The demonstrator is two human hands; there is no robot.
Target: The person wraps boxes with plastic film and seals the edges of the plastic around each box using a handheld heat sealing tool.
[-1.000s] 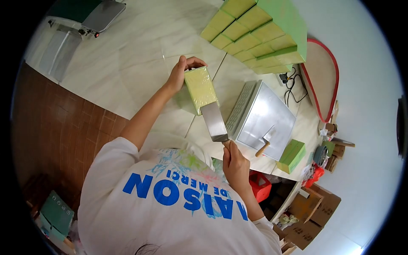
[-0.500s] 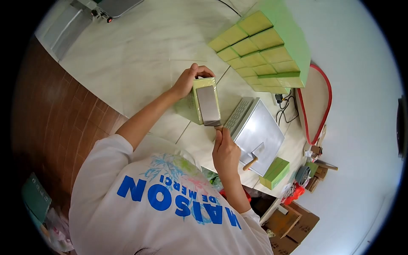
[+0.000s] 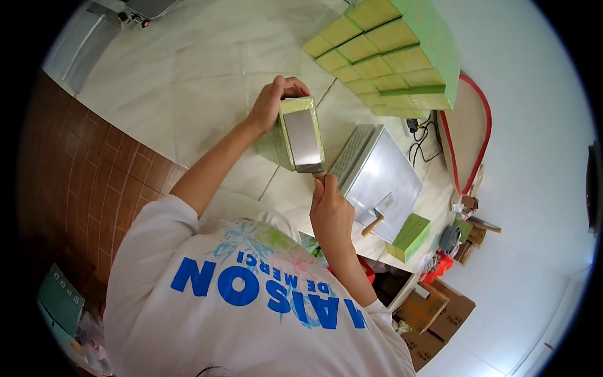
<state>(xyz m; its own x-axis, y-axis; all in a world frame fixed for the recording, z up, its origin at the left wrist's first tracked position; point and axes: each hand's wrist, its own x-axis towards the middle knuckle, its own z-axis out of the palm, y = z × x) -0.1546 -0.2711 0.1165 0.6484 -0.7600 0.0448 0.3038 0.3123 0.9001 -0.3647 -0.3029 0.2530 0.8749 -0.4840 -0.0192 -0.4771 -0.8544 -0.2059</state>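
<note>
My left hand (image 3: 269,108) is closed around the far side of a light green box (image 3: 274,147) in clear shiny film, steadying it on the table. My right hand (image 3: 333,212) grips the handle of a trowel-like tool with a flat rectangular metal blade (image 3: 303,137). That blade lies flat against the box's narrow end face. To the right of the box stands a machine with a smooth metal plate (image 3: 392,173) on top. On the plate rests a small spatula (image 3: 374,222) with a wooden handle.
A tall stack of green boxes (image 3: 389,56) stands against the wall. Another green box (image 3: 409,239) sits beyond the metal plate. Black cables (image 3: 428,141) and a red-edged board (image 3: 468,135) are by the wall. Cardboard boxes (image 3: 449,311) lie at lower right.
The view has shifted slightly, so most things sit a little higher in it. The hands keep their hold on the box and the trowel-like tool, whose blade stays against the end face.
</note>
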